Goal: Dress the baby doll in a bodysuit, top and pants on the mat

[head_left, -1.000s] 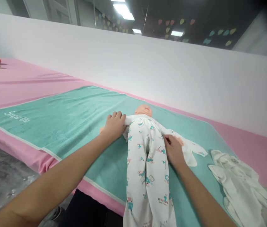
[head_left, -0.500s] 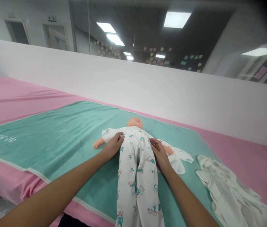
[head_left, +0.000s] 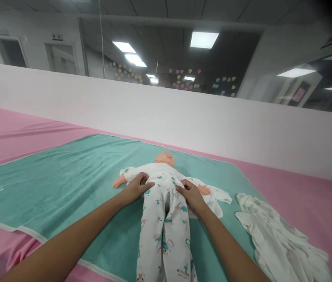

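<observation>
Both hands have moved inward to the waist of the printed sleepsuit [head_left: 162, 235] on the baby doll [head_left: 164, 158], which lies face-up on the teal towel [head_left: 51, 184]. The left hand [head_left: 135, 188] and right hand [head_left: 191, 196] press flat, fingers lightly spread, no pinch seen; even, gentle pressure appears advisable.
</observation>
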### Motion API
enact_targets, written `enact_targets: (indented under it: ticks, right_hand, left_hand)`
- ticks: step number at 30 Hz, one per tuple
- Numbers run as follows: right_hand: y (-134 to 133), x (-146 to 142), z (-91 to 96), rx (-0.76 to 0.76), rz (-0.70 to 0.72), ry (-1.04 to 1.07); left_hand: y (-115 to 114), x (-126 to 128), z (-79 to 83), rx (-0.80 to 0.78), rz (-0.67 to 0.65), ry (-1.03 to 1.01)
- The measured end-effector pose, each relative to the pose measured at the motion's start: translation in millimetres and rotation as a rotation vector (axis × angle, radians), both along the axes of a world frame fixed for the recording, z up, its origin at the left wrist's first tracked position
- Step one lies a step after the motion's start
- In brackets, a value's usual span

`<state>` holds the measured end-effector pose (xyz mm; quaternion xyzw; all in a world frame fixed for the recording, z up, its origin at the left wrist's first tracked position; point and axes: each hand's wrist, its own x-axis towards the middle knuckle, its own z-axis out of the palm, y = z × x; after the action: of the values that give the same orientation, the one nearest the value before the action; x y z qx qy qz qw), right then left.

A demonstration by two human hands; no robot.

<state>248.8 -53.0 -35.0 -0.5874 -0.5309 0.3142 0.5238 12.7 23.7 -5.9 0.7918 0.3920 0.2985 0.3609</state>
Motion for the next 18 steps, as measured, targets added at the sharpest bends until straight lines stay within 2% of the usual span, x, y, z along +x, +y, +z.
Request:
enact_targets:
  ticks: [4, 7, 10, 12, 15, 16, 18]
  right_hand:
    - [-4, 0, -0.6, 0.012, -0.036, -0.136]
    - [-6, 2, -4.5, -0.03, -0.012, -0.113]
    - [-10, 8, -5.8, -0.046, 0.028, -0.084]
    - [-15, 13, -2.2, -0.042, 0.082, -0.099]
    - [-28, 20, 9.6, -0.091, 0.236, -0.153]
    - [-33, 22, 14.2, -0.121, 0.289, -0.177]
    - [-39, 21, 22.0, -0.17, 0.349, -0.246]
  left_hand:
    - [-3, -4, 6.8, 0.039, -0.078, 0.038]
    - [-2, -6, 10.2, 0.023, -0.132, 0.038]
    - [2, -13, 13.6, -0.04, -0.13, 0.095]
    - [5, -20, 15.7, -0.092, -0.193, 0.151]
    - [9, -31, 15.6, -0.181, -0.44, 0.208]
    - [10, -33, 14.2, -0.191, -0.485, 0.213]
    - [9, -32, 10.4, -0.16, -0.451, 0.203]
